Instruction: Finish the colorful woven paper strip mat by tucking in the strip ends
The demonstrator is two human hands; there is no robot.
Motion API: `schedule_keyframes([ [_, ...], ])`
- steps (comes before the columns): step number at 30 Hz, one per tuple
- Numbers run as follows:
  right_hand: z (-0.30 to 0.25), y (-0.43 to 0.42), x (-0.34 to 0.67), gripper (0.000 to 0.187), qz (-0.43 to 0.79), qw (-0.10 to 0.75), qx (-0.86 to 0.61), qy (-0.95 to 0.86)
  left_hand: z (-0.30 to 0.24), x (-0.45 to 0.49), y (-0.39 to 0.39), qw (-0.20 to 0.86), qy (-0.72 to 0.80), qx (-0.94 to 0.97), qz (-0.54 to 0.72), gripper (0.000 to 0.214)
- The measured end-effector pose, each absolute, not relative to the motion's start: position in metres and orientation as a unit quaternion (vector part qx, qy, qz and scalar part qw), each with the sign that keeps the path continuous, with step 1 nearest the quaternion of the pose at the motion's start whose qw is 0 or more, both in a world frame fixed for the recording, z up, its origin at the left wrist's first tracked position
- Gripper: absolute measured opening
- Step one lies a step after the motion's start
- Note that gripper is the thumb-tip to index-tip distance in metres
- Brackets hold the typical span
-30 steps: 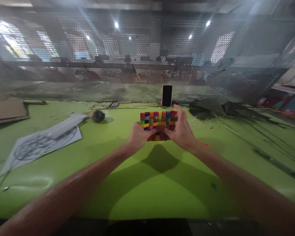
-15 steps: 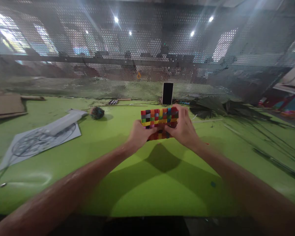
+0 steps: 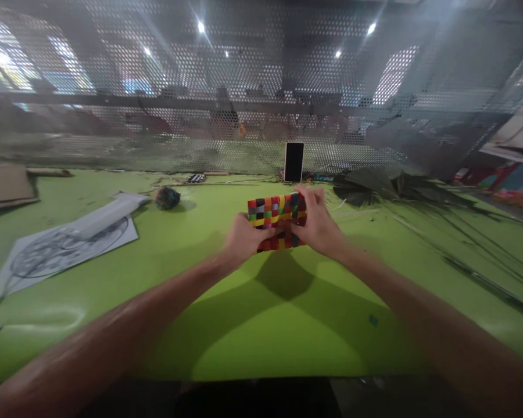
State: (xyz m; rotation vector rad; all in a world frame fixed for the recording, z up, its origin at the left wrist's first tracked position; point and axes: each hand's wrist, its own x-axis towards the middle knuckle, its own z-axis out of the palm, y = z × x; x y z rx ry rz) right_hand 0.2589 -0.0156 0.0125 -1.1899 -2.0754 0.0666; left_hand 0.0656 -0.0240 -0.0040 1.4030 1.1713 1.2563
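Between my two hands a small woven pouch-like piece (image 3: pixel 273 213) is held up above the green table. Its flat strips cross in a checker of red, yellow, black, green, orange and blue. My left hand (image 3: pixel 243 237) grips its left end, thumb across the near face. On the right end, my right hand (image 3: pixel 317 223) is closed, with its thumb on the near face and bent fingers over the top edge. The fingers behind the weave are hidden, and whether it is open inside I cannot tell.
A phone-like dark panel (image 3: pixel 293 162) stands upright against a perforated metal screen (image 3: pixel 261 130). To the left lie a printed sheet (image 3: pixel 30 261), a white roll (image 3: pixel 107 217), a dark ball (image 3: pixel 167 198) and cardboard (image 3: pixel 4 184). Dark fan-shaped leaves (image 3: pixel 361 187) and thin sticks (image 3: pixel 492 284) lie right.
My right hand has shifted slightly left along the woven piece, its fingers lower over the top edge. The whole view has moved a little, and my left hand keeps its grip.
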Motion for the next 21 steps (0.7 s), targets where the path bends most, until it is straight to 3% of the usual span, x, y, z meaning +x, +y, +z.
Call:
schedule_keyframes([
  [5,0.0079,-0.0139,0.2579,0.071,0.033,0.345,-0.473,-0.81,-0.0036,0.066,-0.0234,0.447,0.507,0.542,0.5,0.03],
  [14,0.0147,-0.0079,0.2664,0.079,0.009,0.317,-0.543,-0.778,-0.0037,0.0626,-0.0179,0.502,0.437,0.558,0.496,0.039],
  [21,0.0163,-0.0077,0.2647,0.077,0.053,0.303,-0.55,-0.777,-0.008,0.0625,-0.0168,0.447,0.472,0.585,0.484,0.038],
])
